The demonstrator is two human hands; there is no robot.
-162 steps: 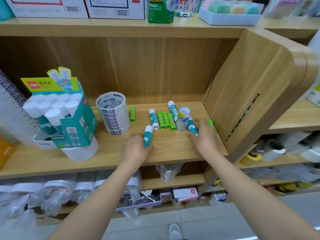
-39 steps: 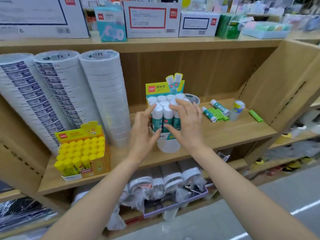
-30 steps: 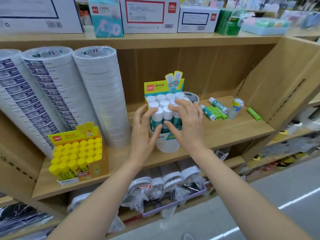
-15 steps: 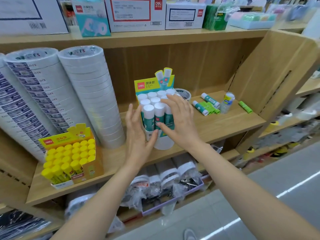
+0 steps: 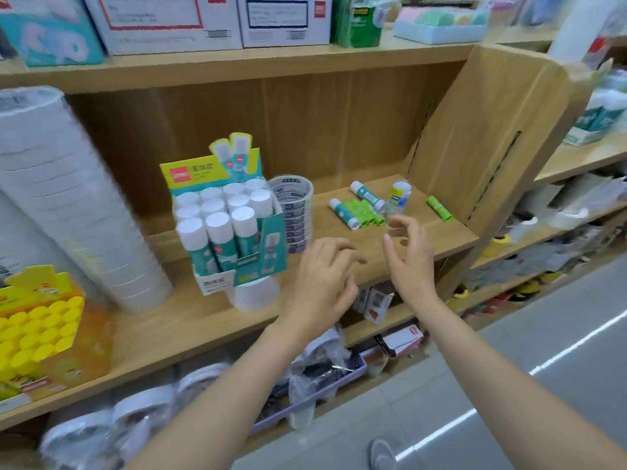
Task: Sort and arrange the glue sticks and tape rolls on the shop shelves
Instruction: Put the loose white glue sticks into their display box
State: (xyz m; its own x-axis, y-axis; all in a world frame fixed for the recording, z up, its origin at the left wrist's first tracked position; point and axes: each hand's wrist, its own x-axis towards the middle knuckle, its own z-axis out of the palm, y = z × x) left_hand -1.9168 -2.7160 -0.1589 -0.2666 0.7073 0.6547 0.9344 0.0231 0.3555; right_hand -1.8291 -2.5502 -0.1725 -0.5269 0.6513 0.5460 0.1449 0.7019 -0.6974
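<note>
Left hand [image 5: 325, 279] and right hand [image 5: 409, 252]: both empty, fingers loosely curled, apart from each other, above front edge of shelf [image 5: 169, 327], right of centre.
Teal glue stick box [image 5: 230, 232] just left of left hand, perched on white tape roll [image 5: 254, 295]; eleven white caps visible.
Printed tape stack [image 5: 295, 212] right behind box.
Toward back right corner: two teal-white glue sticks [image 5: 342, 212], three green sticks [image 5: 364, 212] between them, one upright small bottle [image 5: 397, 198] beside cluster.
One lone green stick [image 5: 440, 208] near right side panel.
Left end: tall tape columns [image 5: 84, 215]; yellow glue stick box [image 5: 37, 334] at front edge.
</note>
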